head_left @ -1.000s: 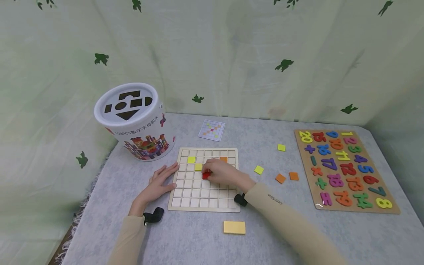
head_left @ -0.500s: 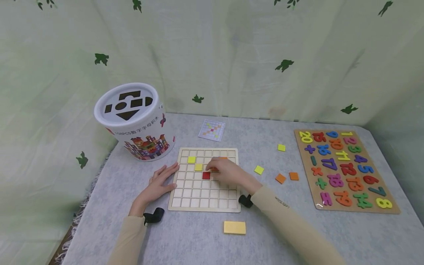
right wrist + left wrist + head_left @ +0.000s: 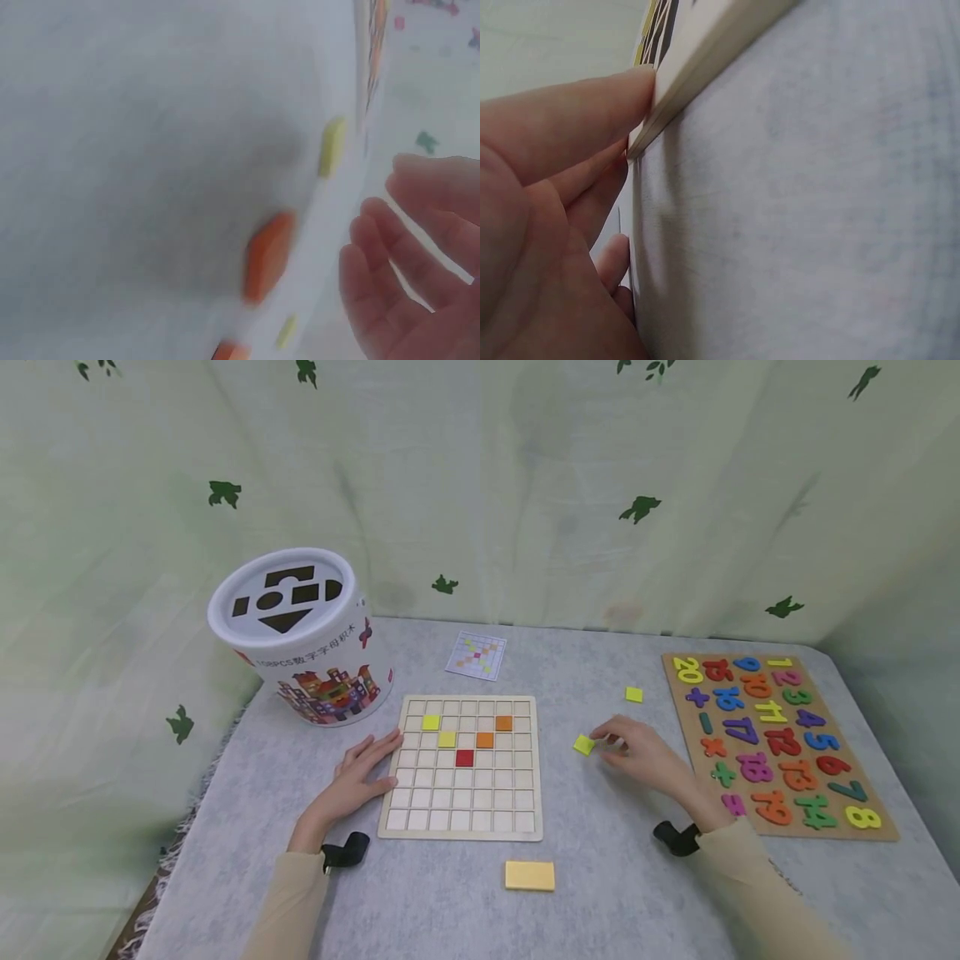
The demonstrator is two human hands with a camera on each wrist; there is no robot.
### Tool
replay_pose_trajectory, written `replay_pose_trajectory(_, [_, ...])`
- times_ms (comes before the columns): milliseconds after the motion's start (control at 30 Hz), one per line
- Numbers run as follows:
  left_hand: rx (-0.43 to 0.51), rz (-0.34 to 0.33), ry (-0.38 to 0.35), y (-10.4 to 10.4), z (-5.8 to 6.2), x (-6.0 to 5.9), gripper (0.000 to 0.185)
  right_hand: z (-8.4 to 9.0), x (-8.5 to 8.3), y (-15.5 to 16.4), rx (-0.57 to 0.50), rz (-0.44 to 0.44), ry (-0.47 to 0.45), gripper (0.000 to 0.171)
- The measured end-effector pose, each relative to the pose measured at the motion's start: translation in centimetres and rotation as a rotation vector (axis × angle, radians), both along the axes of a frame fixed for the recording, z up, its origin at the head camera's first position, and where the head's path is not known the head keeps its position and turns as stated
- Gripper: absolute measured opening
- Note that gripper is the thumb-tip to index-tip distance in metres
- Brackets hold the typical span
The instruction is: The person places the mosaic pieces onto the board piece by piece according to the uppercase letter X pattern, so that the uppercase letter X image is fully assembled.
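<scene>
On the desk (image 3: pixel 600 893) nearest us lies a yellow block (image 3: pixel 529 875). Our left hand (image 3: pixel 352 777) rests spread flat, touching the grid board's (image 3: pixel 457 802) left edge. Our right hand (image 3: pixel 641 756) hovers with relaxed fingers, its fingertips at a yellow tile (image 3: pixel 583 744). Beyond stands the white bucket (image 3: pixel 300 635).
</scene>
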State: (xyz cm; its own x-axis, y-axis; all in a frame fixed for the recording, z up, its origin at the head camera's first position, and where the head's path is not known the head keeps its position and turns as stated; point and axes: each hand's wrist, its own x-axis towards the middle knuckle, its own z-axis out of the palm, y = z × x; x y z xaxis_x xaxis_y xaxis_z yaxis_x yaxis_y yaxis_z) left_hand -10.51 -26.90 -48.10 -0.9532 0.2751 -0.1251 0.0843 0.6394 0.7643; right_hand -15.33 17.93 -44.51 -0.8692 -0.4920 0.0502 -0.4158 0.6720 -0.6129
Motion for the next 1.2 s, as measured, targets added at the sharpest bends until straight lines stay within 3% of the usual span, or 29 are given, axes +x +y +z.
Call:
replay_pose_trajectory(167, [0.007,-0.008,0.002,-0.2,0.0,0.0,0.064,-0.4,0.6,2.9,0.096,-0.057,-0.045,0.02])
replay_pose_trajectory(333, [0.008,-0.007,0.001,-0.3,-0.1,0.0,0.064,-0.9,0.8,3.4,0.205,-0.089,-0.093,0.019])
replay_pose_trajectory(533, [0.013,-0.003,-0.005,-0.3,-0.1,0.0,0.064,-0.9,0.9,2.8,0.184,-0.083,-0.047,0.018])
replay_pose_trajectory(733, [0.007,0.001,-0.002,-0.2,0.0,0.0,0.065,-0.1,0.5,0.3,0.059,-0.004,-0.019,0.022])
replay_pose_trajectory(1200, [-0.008,0.005,-0.022,0.0,-0.1,-0.1,0.065,0.4,-0.9,-9.9,-0.03,0.265,-0.024,0.021])
